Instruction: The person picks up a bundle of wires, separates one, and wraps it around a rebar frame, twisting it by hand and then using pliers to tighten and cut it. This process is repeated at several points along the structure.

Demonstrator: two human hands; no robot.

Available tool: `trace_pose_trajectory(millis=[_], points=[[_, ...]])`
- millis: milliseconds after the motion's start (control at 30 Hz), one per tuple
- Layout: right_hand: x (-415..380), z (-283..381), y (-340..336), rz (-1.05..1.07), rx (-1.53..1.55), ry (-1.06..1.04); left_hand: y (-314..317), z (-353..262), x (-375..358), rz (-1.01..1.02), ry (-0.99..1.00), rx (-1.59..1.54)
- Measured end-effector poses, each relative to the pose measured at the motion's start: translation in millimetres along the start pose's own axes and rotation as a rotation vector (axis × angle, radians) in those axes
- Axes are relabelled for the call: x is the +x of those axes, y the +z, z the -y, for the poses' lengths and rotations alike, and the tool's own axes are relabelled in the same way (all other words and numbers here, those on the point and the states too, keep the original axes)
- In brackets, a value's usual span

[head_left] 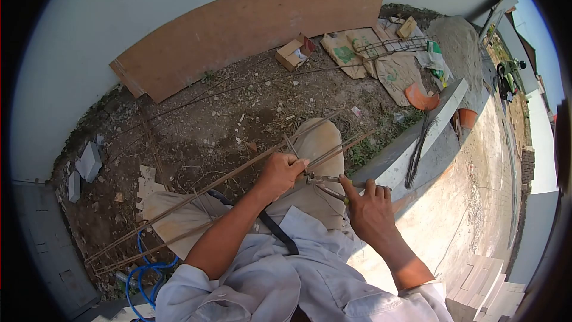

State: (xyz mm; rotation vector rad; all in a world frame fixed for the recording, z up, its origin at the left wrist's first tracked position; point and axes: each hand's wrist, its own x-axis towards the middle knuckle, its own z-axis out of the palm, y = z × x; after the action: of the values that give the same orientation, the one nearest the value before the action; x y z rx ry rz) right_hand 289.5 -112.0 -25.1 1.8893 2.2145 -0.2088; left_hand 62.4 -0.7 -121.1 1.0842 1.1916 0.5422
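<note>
A long cage of thin rusty steel rods (244, 173) lies across my lap, running from lower left to upper right, with small stirrups around the rods. My left hand (279, 176) is closed on the cage near a stirrup (291, 145), thumb and fingers pinched together. In my right hand (370, 207) is a pair of pincers (326, 179), its handles spread somewhat between my fingers. The jaws meet the rods right beside my left fingertips. Any tie wire at the joint is too small to make out.
A bundle of dark wire (419, 150) hangs over the concrete ledge (448, 102) at right. Beyond lie paper sacks (393, 74), a cardboard box (294, 52) and an orange pot (467, 118). A plywood sheet (250, 33) leans on the wall. Blue hose (143, 274) coils at lower left.
</note>
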Motion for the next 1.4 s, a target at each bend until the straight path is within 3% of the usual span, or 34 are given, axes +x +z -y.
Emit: trace_pose_trajectory(millis=[167,267,367,467,567,667,767,867,967,1067,1167,1267,1367,1400], points=[[-1.6,9.2,-9.7,-0.08,-0.073,-0.014,0.7,-3.4,0.7,-0.005,0.015,-0.024],[-3.0,12.0,-5.5,-0.019,-0.092,-0.003,-1.0,-5.1,0.9,-0.001,-0.01,-0.018],[-3.2,11.5,12.0,0.178,0.05,0.043,-0.6,3.5,7.6,0.011,-0.006,-0.083],[-0.7,-5.5,33.0,0.274,0.527,0.019,-0.8,-10.4,-0.5,0.002,-0.027,0.014],[10.3,-17.8,29.7,0.661,1.189,0.1,0.2,5.9,8.7,0.028,-0.036,-0.057],[6.6,-13.7,32.5,0.693,1.431,0.126,1.4,18.2,13.7,-0.011,0.012,-0.018],[11.5,-9.9,21.6,0.769,1.326,0.178,-0.5,-2.4,2.6,-0.014,-0.011,0.037],[11.9,-11.8,18.4,0.783,1.379,0.225,10.8,6.2,-7.2,-0.298,0.278,0.159],[13.6,-17.2,29.3,0.802,1.388,0.212,16.0,-6.1,-37.2,-0.529,1.069,0.687],[14.8,-21.1,42.0,0.83,1.448,0.187,37.0,-8.6,-54.8,-0.094,1.207,1.003],[16.4,-24.6,54.0,0.847,1.537,0.164,67.2,9.4,-41.7,0.083,1.245,1.146],[15.1,-28.9,56.7,0.919,1.563,0.178,71.9,11.0,-28.2,0.338,1.056,1.173],[11.0,-33.0,63.5,0.768,1.23,0.096,78.2,8.0,-17.6,0.349,1.055,1.197],[4.5,-27.9,59.2,0.58,1.009,0.095,82.7,5.6,-13.5,0.355,0.99,1.217]])
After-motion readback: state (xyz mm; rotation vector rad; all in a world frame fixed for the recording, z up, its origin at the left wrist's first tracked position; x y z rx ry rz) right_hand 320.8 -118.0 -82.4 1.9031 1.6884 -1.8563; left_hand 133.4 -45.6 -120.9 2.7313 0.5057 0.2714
